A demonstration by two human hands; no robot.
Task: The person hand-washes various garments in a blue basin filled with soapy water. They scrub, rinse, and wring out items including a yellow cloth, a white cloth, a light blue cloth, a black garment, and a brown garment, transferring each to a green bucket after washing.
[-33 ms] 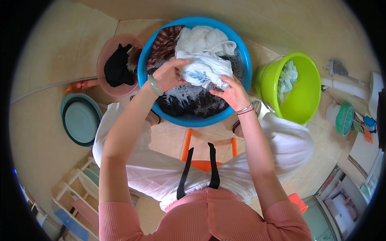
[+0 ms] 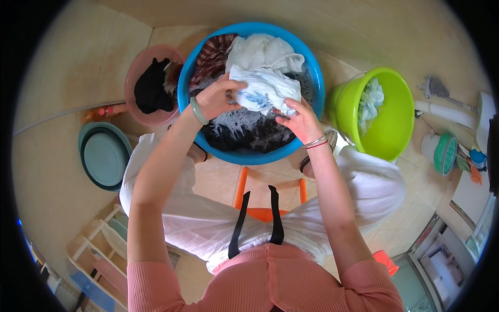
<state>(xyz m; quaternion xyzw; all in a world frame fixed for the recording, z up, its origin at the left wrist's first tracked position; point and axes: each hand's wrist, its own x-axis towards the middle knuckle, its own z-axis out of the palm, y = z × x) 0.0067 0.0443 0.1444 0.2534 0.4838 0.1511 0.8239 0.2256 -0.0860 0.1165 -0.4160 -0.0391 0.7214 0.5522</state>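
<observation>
A wet white garment with blue patterning is stretched between my two hands above the large blue basin. My left hand grips its left edge, fingers curled behind it, and my right hand pinches its lower right side. Below, the basin holds sudsy water, with dark cloth soaking at the near side. Another white cloth lies at the far side, beside a dark red checked cloth. Parts of my fingers are hidden behind the garment.
Left of the basin stand a pink basin with black clothing and grey-green basins. A lime green bucket with pale cloth is at the right. An orange stool and a wooden rack are nearer.
The white garment has shifted very slightly between my hands, its blue patch a little more spread out. Both hands keep their hold; nothing else visibly differs.
</observation>
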